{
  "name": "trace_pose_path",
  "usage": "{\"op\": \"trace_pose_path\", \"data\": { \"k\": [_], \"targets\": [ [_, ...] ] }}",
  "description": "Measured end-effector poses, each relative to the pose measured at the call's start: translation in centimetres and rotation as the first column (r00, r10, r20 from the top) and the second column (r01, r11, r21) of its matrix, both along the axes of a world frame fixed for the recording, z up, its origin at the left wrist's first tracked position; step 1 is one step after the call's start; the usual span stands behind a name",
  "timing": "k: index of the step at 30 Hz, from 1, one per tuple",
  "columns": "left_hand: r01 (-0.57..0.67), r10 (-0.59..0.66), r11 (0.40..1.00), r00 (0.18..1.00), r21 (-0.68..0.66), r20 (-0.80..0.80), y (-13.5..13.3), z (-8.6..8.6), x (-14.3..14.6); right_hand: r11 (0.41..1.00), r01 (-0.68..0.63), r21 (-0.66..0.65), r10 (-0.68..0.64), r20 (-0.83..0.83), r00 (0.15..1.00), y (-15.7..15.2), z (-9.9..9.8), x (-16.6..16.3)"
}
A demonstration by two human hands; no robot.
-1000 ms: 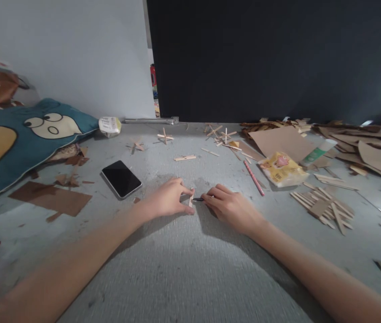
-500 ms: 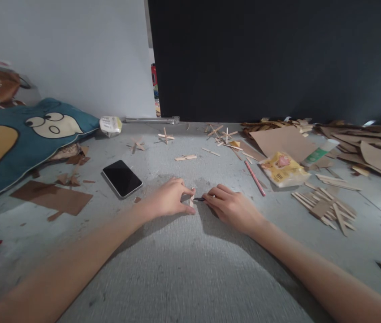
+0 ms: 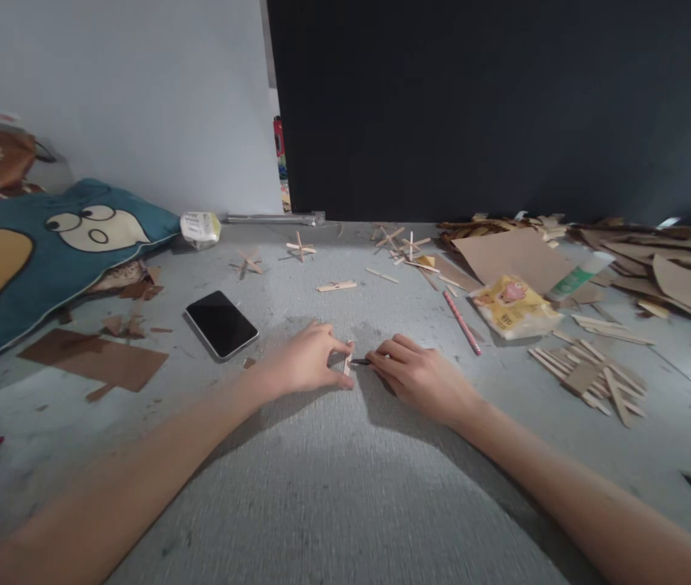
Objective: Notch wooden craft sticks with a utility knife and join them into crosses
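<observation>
My left hand (image 3: 304,362) is at the middle of the table, with thumb and forefinger closed on the two ends of a short pale wooden stick piece (image 3: 348,363). From the other side, my right hand (image 3: 422,375) grips a thin dark pointed tool (image 3: 360,361), possibly a pen or craft knife. Its tip touches or nearly touches the wooden piece. Most of the tool is hidden inside the fingers. Beyond the hands lies a flat wooden stick piece (image 3: 336,286). Farther back stands a small star of crossed sticks (image 3: 301,247).
A phone (image 3: 222,324) lies left of my left hand, near brown cardboard scraps (image 3: 95,357) and a blue cushion (image 3: 77,236). To the right are a pink patterned pencil (image 3: 462,322), a yellow packet (image 3: 514,307), a glue stick (image 3: 583,275) and loose wooden sticks (image 3: 589,378).
</observation>
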State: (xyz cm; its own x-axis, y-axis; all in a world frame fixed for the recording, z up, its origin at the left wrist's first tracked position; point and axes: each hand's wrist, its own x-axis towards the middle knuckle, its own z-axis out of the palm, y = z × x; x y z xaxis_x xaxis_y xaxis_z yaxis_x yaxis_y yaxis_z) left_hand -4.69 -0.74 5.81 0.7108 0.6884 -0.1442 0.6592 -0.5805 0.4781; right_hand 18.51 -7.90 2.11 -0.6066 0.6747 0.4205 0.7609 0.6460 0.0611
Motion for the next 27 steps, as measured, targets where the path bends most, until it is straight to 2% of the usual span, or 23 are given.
{"op": "trace_pose_path", "data": {
  "k": [13,19,27],
  "targets": [
    [0.013,-0.013,0.999,1.0,0.029,-0.005,0.2,-0.1,0.2,0.994,-0.008,-0.109,0.03,0.204,0.979,-0.5,2.0,-0.9],
    [0.036,-0.035,0.999,0.999,0.029,-0.012,0.3,-0.2,0.4,0.995,-0.015,-0.096,0.047,0.337,0.94,-0.5,3.5,-1.6],
    [0.048,-0.048,0.998,0.999,0.038,0.0,0.7,-0.6,0.3,0.983,0.034,-0.182,0.048,0.428,0.903,-0.1,4.7,-2.5]
  ]
}}
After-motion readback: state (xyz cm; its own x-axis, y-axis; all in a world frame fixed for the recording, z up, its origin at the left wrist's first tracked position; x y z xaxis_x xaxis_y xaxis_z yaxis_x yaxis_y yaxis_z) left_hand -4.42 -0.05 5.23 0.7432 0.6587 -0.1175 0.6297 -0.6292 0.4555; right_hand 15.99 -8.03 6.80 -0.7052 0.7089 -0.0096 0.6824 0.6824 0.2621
